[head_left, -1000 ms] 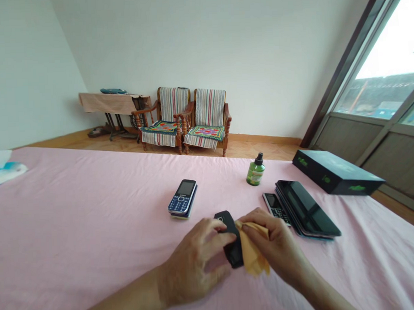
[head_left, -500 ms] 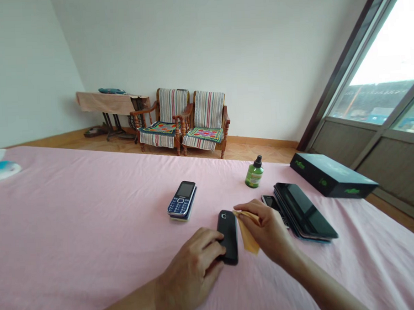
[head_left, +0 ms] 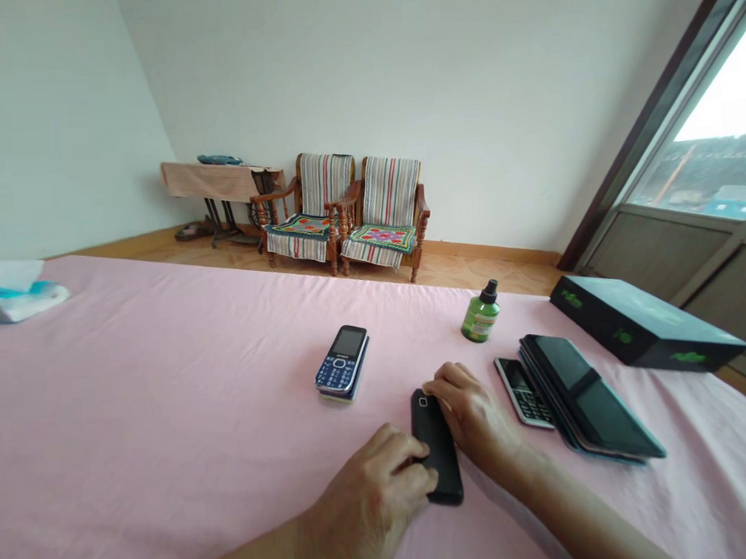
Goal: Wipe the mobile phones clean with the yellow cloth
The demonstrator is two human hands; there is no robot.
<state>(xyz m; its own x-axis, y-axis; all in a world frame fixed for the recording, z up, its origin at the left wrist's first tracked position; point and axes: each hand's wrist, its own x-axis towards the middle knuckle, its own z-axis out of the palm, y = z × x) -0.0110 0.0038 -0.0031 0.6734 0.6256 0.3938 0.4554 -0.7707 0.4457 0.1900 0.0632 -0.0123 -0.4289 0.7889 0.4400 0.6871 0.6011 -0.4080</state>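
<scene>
A black phone (head_left: 439, 450) lies back-up on the pink tablecloth (head_left: 167, 387). My left hand (head_left: 370, 498) grips its near left edge with curled fingers. My right hand (head_left: 474, 415) rests closed against the phone's upper right side. The yellow cloth it holds is almost wholly hidden under its fingers. A blue keypad phone (head_left: 343, 363) lies a little beyond, to the left.
A green spray bottle (head_left: 481, 314) stands behind my right hand. To its right lie a slim keypad phone (head_left: 524, 380), a stack of dark tablets (head_left: 592, 398) and a black box (head_left: 647, 321). A tissue pack (head_left: 12, 291) sits far left. Two striped chairs (head_left: 345, 215) stand by the wall.
The black phone went from held tilted to lying flat on the cloth. My right hand moved down onto its side, and the yellow cloth disappeared under it. The camera shifted slightly.
</scene>
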